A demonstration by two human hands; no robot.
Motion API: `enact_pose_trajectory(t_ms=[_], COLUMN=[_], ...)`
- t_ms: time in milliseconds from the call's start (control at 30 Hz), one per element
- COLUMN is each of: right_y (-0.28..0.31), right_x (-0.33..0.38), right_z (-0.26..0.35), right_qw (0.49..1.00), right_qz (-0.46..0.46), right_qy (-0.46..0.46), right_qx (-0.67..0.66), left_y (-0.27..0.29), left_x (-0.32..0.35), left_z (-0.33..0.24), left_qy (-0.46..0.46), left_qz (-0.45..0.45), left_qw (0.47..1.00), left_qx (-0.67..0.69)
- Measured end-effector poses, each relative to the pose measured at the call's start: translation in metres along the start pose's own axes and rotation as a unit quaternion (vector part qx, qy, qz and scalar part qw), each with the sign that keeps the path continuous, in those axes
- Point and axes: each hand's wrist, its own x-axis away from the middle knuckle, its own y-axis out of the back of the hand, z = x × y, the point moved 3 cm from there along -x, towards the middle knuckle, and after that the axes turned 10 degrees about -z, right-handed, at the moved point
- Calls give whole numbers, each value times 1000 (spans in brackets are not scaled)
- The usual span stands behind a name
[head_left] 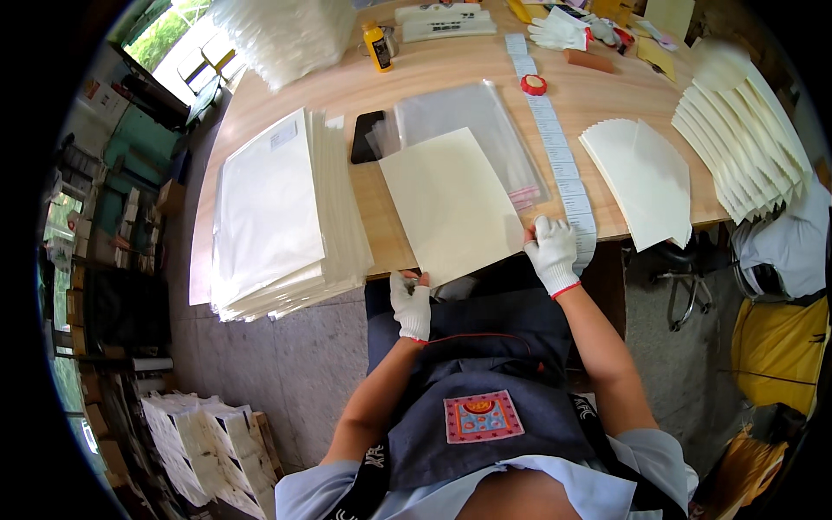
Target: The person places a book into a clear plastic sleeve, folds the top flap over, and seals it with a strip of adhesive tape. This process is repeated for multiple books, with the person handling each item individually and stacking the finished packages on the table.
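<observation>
Lying flat near the front edge of the wooden table, a cream sheet of card sits at a slight angle, its near edge reaching past the table edge toward the person. The right hand, in a white knit glove, has its fingers closed on the sheet's near right corner. The left hand, gloved the same way, pinches the sheet's near left corner from below, thumb on top. The far part of the sheet overlaps a clear plastic sleeve with a reddish sealing strip along its lower right end.

Just right of the sleeve a long strip of white labels runs away across the table, and a small red tape roll lies against it. A dark phone lies just left of the sleeve. Farther left stands a tall stack of cream sheets, topped by a bagged one. To the right lie a fanned pile of cream sheets and, beyond it, a larger fanned stack. At the far edge are a yellow bottle, a spare pair of white gloves and a heap of clear bags.
</observation>
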Motion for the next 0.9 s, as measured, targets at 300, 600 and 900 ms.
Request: enact_pose_trajectory(t_ms=[300,600,900], right_y=[13,48,136], right_x=[97,108,80], right_z=[-115,-97,-31], right_qw=[850,880,991], right_qz=[-234,-13,-113], right_qy=[-428,-305,23], right_qx=[-200,-364,-62], left_y=[-21,-116,-170], left_x=[43,89,123], left_z=[84,-21,-52], left_qy=[524,369,350], left_qz=[-25,453,528], left_qw=[735,797,768], left_qx=[429,154,93])
